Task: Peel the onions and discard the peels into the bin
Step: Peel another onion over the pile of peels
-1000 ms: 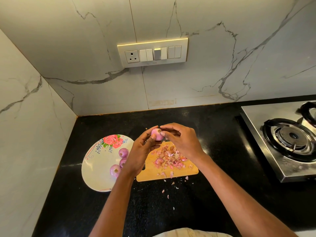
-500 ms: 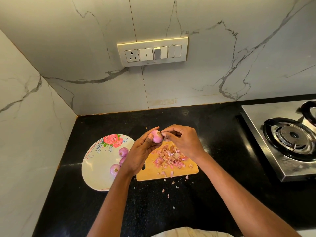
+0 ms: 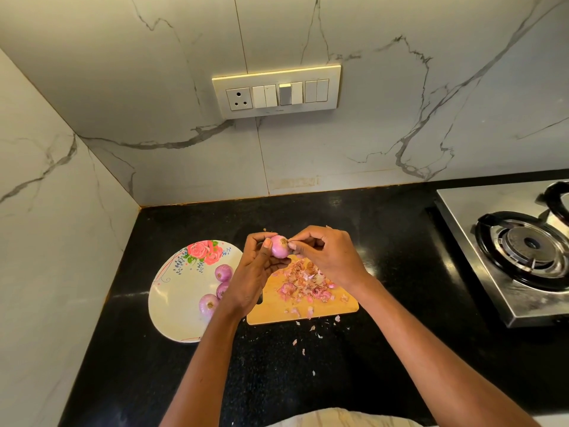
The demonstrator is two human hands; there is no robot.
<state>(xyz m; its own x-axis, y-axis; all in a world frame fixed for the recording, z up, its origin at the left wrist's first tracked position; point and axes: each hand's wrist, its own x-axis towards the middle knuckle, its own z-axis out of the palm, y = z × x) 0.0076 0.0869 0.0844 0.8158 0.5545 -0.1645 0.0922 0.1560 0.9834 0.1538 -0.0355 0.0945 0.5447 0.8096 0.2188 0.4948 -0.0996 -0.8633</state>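
On the surface (image 3: 385, 241) a plate (image 3: 178, 303) with three onions (image 3: 223, 272) lies left of the board (image 3: 277, 306). Peels (image 3: 303, 283) lie on the board. The stove (image 3: 508, 251) sits far right.

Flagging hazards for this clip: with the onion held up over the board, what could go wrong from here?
The onion is held in the air by the left hand while the right hand picks at its top; it may slip and drop. Peels are heaped on the cutting board and bits already lie on the black counter, so more may scatter. No bin is in view, so carrying the peels may spill them.
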